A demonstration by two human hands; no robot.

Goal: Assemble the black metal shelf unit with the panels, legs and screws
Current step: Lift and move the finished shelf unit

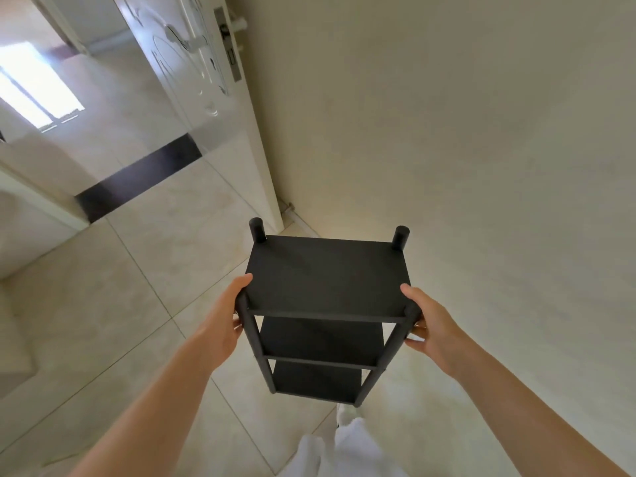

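Now the black shelf unit stands upright, seen from above, and it looks fully put together: three flat panels stacked one over another, the top panel broad and bare, the middle panel below it, the bottom panel lowest. Four round legs run through the corners. The far left leg and far right leg poke up above the top panel as short stubs; the near left leg and near right leg run down past all three panels.

Both hands are on it. The left hand has its grip wrapped round the near left leg just at the top panel's corner, thumb lying up along the panel's edge, fingers curled behind the post. The right hand mirrors it on the near right leg, thumb on the panel's corner, fingers curled round the post from outside. Both arms reach in bare from the bottom of the view.

The unit sits over a pale tiled floor, close to a cream wall on the right. Whether its feet touch the floor I cannot tell. Beyond it a white door stands open, handle showing, with a dark threshold strip across the doorway. White trousers show at the bottom edge.
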